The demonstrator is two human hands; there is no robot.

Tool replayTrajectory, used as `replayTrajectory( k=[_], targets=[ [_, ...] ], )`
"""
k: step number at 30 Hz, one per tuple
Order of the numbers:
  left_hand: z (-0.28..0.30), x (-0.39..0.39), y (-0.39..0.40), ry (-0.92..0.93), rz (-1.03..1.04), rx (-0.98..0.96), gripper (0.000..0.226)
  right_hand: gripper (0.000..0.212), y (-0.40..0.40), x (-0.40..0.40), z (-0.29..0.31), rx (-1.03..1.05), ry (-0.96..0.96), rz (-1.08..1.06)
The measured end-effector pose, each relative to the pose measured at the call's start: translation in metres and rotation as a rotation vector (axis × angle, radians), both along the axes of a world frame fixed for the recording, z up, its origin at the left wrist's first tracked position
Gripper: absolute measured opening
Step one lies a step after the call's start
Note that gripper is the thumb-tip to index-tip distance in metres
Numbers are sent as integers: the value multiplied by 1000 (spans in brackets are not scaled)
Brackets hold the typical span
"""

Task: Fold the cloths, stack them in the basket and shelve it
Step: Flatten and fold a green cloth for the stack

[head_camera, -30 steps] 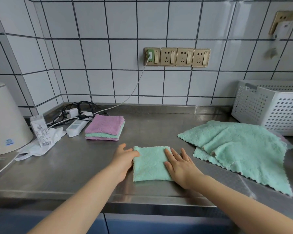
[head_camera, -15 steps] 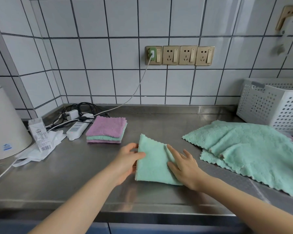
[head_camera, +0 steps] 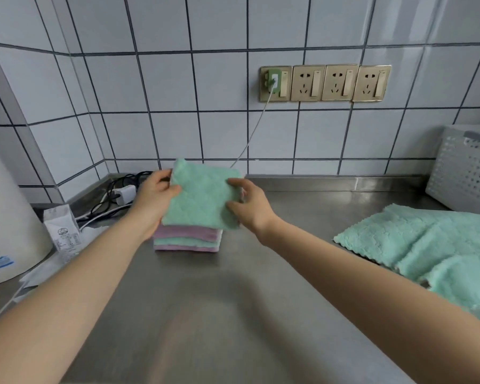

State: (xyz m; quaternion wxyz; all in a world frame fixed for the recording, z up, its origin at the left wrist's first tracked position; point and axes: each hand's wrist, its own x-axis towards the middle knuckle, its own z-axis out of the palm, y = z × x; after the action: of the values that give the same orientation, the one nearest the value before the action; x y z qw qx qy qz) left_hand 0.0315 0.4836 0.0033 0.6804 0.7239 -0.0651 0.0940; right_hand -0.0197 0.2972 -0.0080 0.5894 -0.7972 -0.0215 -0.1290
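While both hands, left point(head_camera: 157, 196) and right point(head_camera: 247, 203), pinch the folded cloth point(head_camera: 203, 198) (grip closed on its edges at 9 and 3 o'clock), uneven release could skew the stack point(head_camera: 187, 239).

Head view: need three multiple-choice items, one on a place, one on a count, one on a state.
1. Where is the folded green cloth?
A. in the basket
B. over the pile of folded cloths
C. on the wall sockets

2. How many wall sockets have a plug in them?
A. one
B. three
C. none

3. How is the green cloth held?
A. by one hand
B. by both hands
C. by neither

Answers: B, it is above the pink and green pile; A, only the leftmost socket holds a charger; B, the left hand and right hand each grip a side.
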Motion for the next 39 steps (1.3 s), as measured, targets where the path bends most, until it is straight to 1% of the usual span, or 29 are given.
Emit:
replayTrajectory(
  k=[3, 5, 7, 9, 12, 16, 19, 21, 22, 23, 25, 26, 27, 28, 29, 31, 33, 37, 39],
  targets=[
    [-5, 32, 16, -53, 86, 108, 43, 49, 20, 33, -7, 1, -2, -51],
    [-22, 44, 25, 10, 52, 157, 50, 52, 29, 46, -20, -71, 63, -49],
    [-46, 49, 32, 103, -17, 255, 59, 54, 35, 52, -36, -169, 163, -26],
    [-67, 53, 40, 133, -40, 286, 57, 56, 38, 55, -48, -198, 203, -23],
    [-73, 58, 43, 68, -15, 284, 50, 57, 38, 56, -49, -172, 156, -16],
    [-71, 59, 43, -44, 42, 463, 45, 58, 37, 56, -48, -198, 141, 0],
    [-73, 56, 43, -148, 94, 654, 39, 54, 39, 53, -49, -291, 177, 12],
    [-76, 52, 43, -225, 108, 763, 32, 46, 41, 51, -50, -404, 201, 5],
    [-78, 51, 44, -223, 82, 791, 31, 41, 42, 49, -52, -454, 208, -9],
    [-80, 50, 46, -169, 33, 810, 36, 37, 42, 48, -54, -500, 213, -21],
    [-83, 47, 52, 11, -60, 892, 60, 32, 41, 44, -56, -595, 237, -11],
    [-83, 47, 55, 78, -80, 952, 68, 32, 39, 42, -57, -625, 250, 6],
    [-84, 48, 57, 100, -83, 1005, 67, 33, 37, 41, -58, -632, 257, 21],
    [-82, 48, 57, 67, -63, 1040, 62, 35, 34, 37, -56, -628, 264, 29],
    [-79, 45, 55, -5, -19, 1069, 56, 37, 31, 34, -54, -630, 266, 38],
    [-70, 37, 48, -151, 65, 1063, 49, 44, 24, 22, -47, -646, 251, 55],
    [-62, 22, 38, -220, 98, 1052, 46, 45, 12, 4, -43, -678, 213, 75],
    [-56, -27, 2, -342, 62, 1090, 43, 44, -26, -45, -42, -756, 166, 115],
    [-56, -55, -24, -388, -3, 1049, 41, 42, -52, -70, -43, -790, 140, 112]
  ],
)
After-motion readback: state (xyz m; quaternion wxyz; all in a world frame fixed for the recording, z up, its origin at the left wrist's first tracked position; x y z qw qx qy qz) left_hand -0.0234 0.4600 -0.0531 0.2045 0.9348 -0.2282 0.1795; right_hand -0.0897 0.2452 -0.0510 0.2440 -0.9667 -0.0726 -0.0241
